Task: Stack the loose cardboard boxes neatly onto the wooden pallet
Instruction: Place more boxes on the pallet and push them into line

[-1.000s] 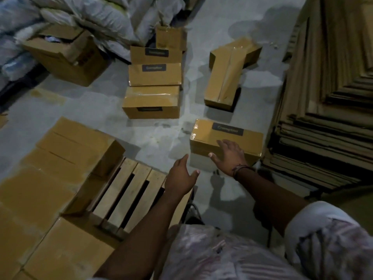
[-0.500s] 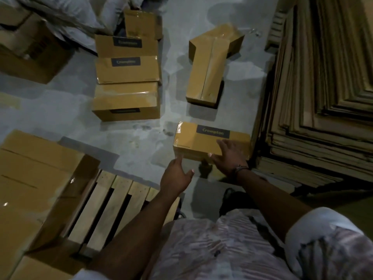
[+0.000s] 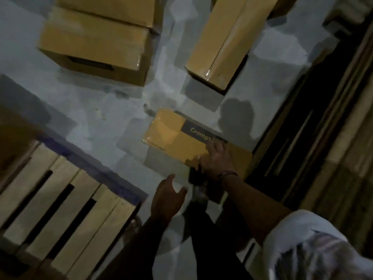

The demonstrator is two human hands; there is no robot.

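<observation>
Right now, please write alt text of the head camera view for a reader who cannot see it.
A person's right hand rests on a labelled cardboard box on the floor, while the open left hand reaches toward it without touching. A wooden pallet lies at lower left; more boxes lie beyond.
</observation>
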